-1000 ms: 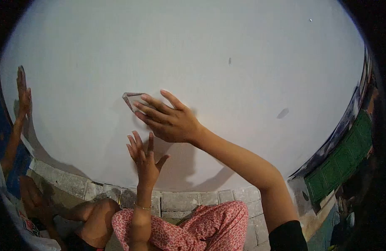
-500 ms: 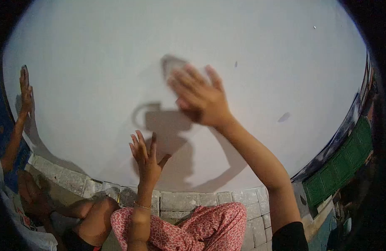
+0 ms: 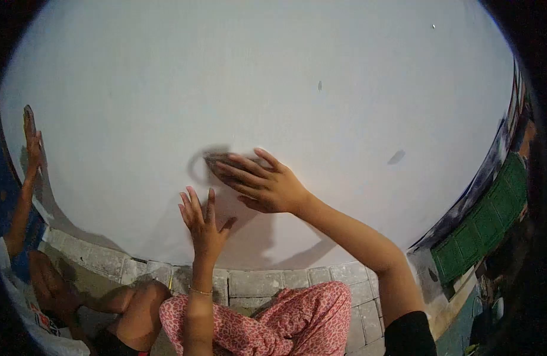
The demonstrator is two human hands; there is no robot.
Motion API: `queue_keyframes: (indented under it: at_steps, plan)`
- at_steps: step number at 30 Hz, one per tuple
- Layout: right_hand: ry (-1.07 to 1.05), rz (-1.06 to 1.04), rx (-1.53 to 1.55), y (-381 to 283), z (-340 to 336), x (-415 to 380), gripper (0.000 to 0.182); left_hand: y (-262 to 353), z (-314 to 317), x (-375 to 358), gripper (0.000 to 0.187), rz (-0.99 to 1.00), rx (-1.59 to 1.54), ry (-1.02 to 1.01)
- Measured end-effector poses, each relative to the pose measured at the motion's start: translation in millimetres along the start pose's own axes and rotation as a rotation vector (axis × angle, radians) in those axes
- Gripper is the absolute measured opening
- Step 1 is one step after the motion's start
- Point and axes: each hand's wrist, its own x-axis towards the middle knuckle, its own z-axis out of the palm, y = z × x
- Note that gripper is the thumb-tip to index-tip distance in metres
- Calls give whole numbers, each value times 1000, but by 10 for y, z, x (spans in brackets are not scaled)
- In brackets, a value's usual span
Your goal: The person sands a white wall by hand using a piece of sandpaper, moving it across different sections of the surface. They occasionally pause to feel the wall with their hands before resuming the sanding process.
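Observation:
A pale, smooth wall (image 3: 321,196) fills most of the head view. My right hand (image 3: 264,184) lies flat over the middle of it, fingers stretched and slightly apart. Dark shadow falls around its fingertips; whether anything thin is under the palm is hidden. Lower and to the left, my left hand (image 3: 207,228) is raised with fingers spread, close to the wall or touching it. Nothing shows in it. A thin bracelet (image 3: 200,292) circles the left wrist. Shadows of my head and arms fall on the wall behind both hands.
At the left, another person's hand (image 3: 34,151) is raised against the wall, near a brownish upright thing (image 3: 28,117). Grey paving blocks (image 3: 255,283) run along the wall's foot, by my patterned trousers (image 3: 309,314). A green panel (image 3: 481,216) stands at the right.
My right hand has moved down and slightly left across the wall, nearer my left hand. The left hand stays about where it was. The view has shifted a little.

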Motion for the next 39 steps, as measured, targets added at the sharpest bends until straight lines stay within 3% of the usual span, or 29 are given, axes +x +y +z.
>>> queue_keyframes:
  at_steps: [2,4,5,7,10,12,13,16,18,22,24,26,30,32,35,37,39]
  plan:
    - [-177,109,-52,25,-185,-165,55,-34,-12,-14,96,1,-9,-10]
    - [46,356,-277,329,-380,-391,56,-51,-17,-32,92,-14,-26,-5]
    - [114,579,-319,450,-539,-480,56,-43,-22,-31,93,-12,-36,1]
    - [436,797,-445,667,-748,-509,52,-30,-2,-19,95,-8,-60,13]
    - [766,1078,-186,638,-813,-488,51,-57,32,-36,101,-7,13,-8]
    - [771,1103,-184,476,-598,-336,51,-52,28,-23,102,-6,11,4]
    - [649,1103,-214,330,-499,-241,54,-38,19,-23,102,8,2,19]
    - [275,803,-118,-126,-76,-160,60,-12,0,-15,100,14,5,16]
    - [9,493,38,-429,246,-265,59,-8,-10,-31,99,25,-4,26]
    - [-65,367,-55,-407,185,-473,62,-34,6,-31,94,18,33,4]
    - [-47,557,-136,-148,-153,-697,56,-40,17,-36,93,25,66,4]
    - [222,727,-250,238,-431,-1021,57,-56,36,-44,93,37,97,6]
    - [535,1070,-422,757,-883,-1540,51,-88,73,-51,94,28,130,8]
    - [718,1081,-333,890,-943,-1707,50,-88,78,-51,94,23,124,11]
    - [775,1140,-267,667,-795,-1496,51,-106,97,-61,97,4,152,-8]
    - [557,1040,-296,416,-497,-1456,56,-122,118,-58,96,19,150,8]
    - [181,818,-160,61,-395,-1419,58,-110,125,-60,96,18,142,9]
